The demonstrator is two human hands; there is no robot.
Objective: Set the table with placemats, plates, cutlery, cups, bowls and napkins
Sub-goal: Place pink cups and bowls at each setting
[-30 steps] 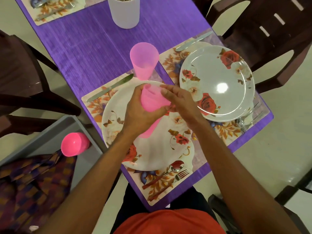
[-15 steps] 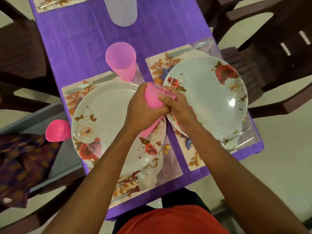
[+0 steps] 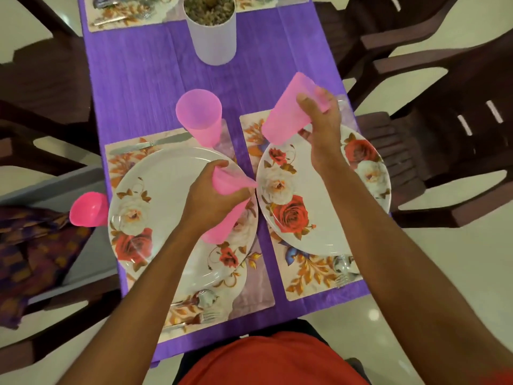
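My right hand (image 3: 322, 129) grips a single pink cup (image 3: 287, 115), tilted, above the far edge of the right floral plate (image 3: 327, 223). A pink cup stack (image 3: 229, 201) is held in my left hand (image 3: 211, 201) over the left floral plate (image 3: 155, 212). Another pink cup (image 3: 201, 118) stands upright on the purple table runner (image 3: 133, 87) beyond the left plate. Both plates lie on floral placemats (image 3: 308, 270). A knife (image 3: 150, 144) lies past the left plate, and a fork and spoon (image 3: 200, 307) lie near its front edge.
A white cylinder container (image 3: 212, 40) stands at the table's middle. A grey tray (image 3: 83, 254) at left holds a pink bowl (image 3: 88, 208) and patterned cloth (image 3: 36, 251). Dark chairs (image 3: 433, 151) surround the table. More placemats (image 3: 125, 12) lie at the far end.
My right hand pulled one cup off the stack and carried it up and to the right, over the right plate. My left hand kept the rest of the stack.
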